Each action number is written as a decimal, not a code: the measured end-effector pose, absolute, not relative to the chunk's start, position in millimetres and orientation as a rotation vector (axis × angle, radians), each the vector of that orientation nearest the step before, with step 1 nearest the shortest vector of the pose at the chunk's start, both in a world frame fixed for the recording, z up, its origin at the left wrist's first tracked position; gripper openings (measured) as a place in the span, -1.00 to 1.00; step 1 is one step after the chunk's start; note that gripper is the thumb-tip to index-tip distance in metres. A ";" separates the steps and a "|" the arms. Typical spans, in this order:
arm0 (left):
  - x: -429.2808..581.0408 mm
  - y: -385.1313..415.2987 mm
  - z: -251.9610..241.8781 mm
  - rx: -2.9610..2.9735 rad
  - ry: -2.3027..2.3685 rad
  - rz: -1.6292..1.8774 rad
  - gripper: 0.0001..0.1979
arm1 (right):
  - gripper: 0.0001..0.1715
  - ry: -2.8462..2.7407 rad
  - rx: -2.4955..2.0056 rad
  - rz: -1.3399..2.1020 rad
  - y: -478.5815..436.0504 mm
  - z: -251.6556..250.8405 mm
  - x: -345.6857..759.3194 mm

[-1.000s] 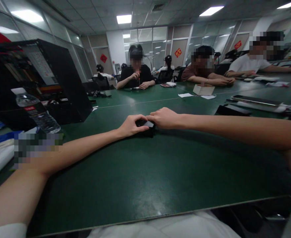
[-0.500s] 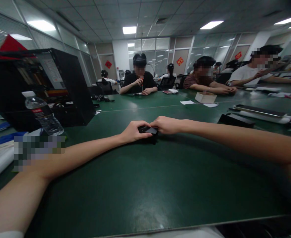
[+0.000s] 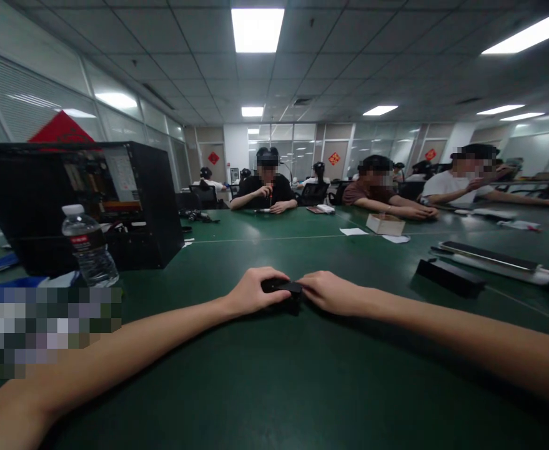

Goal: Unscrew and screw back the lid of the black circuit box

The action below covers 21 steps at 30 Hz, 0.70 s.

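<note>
Both my arms stretch forward over a dark green table (image 3: pixel 302 387). My left hand (image 3: pixel 252 290) and my right hand (image 3: pixel 331 292) meet at the middle, fingers curled around a small black object (image 3: pixel 283 289) that rests on the table top. The left hand covers its left side, the right hand pinches its right end. Most of the object is hidden by the fingers, so I cannot make out what it is.
A water bottle (image 3: pixel 89 247) and an open black computer case (image 3: pixel 75 203) stand at the left. A flat black bar (image 3: pixel 450 276) and a long strip (image 3: pixel 489 256) lie at the right. A small cardboard box (image 3: pixel 385 224) and seated people are at the far side.
My head has tilted up, so the hands and table sit lower in view and more ceiling shows. Both hands stay on the small black object.
</note>
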<state>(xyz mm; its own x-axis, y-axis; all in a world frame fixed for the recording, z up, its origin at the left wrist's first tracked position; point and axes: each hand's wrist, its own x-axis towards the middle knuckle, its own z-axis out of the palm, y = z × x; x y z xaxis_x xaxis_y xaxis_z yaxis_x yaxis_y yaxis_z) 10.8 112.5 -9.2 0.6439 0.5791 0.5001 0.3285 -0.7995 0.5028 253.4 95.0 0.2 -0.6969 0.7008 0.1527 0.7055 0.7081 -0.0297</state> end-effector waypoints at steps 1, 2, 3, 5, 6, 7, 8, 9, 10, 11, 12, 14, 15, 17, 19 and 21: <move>9.8 109.3 -8.6 2.497 0.724 0.940 -0.68 | -0.64 -2.722 -1.149 0.004 91.4 -1.6 253.4; 8.7 105.5 -8.0 2.491 0.733 0.944 -0.69 | -0.63 -2.682 -1.154 0.055 88.1 -3.2 252.9; 7.6 101.3 -7.5 2.486 0.750 0.946 -0.69 | -0.63 -2.645 -1.160 0.097 85.1 -4.5 251.9; 5.3 91.9 -6.6 2.459 0.781 0.976 -0.68 | -0.61 -2.589 -1.187 0.153 79.5 -6.1 248.9; 4.0 86.8 -6.1 2.451 0.788 0.976 -0.68 | -0.59 -2.564 -1.205 0.177 76.6 -6.4 247.3; 2.7 81.7 -5.6 2.446 0.783 0.964 -0.69 | -0.58 -2.537 -1.220 0.200 73.5 -6.5 245.8; 1.3 76.5 -5.1 2.437 0.791 0.967 -0.70 | -0.57 -2.510 -1.227 0.223 70.3 -6.5 244.6; -0.2 71.5 -4.6 2.429 0.797 0.970 -0.70 | -0.57 -2.486 -1.225 0.244 66.9 -6.4 243.9; -1.8 66.9 -4.3 2.426 0.797 0.968 -0.70 | -0.57 -2.463 -1.216 0.266 63.6 -6.3 243.7; -3.3 62.7 -3.9 2.424 0.792 0.968 -0.71 | -0.58 -2.440 -1.204 0.284 60.5 -6.2 244.1; -4.9 59.0 -3.7 2.412 0.795 0.983 -0.71 | -0.58 -2.420 -1.197 0.299 57.7 -6.1 244.8; -7.6 53.2 -3.4 2.386 0.816 0.996 -0.72 | -0.60 -2.387 -1.203 0.317 53.9 -5.9 246.6; -8.7 50.8 -3.3 2.373 0.838 1.001 -0.73 | -0.60 -2.370 -1.215 0.324 52.8 -5.6 247.1; -10.6 46.4 -3.0 2.348 0.892 1.012 -0.72 | -0.61 -2.338 -1.241 0.352 51.3 -4.4 246.0; -12.0 41.2 -2.8 2.327 0.934 1.021 -0.73 | -0.65 -2.312 -1.223 0.380 48.2 -2.6 240.8; -13.2 34.6 -2.8 2.307 0.965 1.031 -0.75 | -0.65 -2.295 -1.155 0.402 40.9 -0.6 231.8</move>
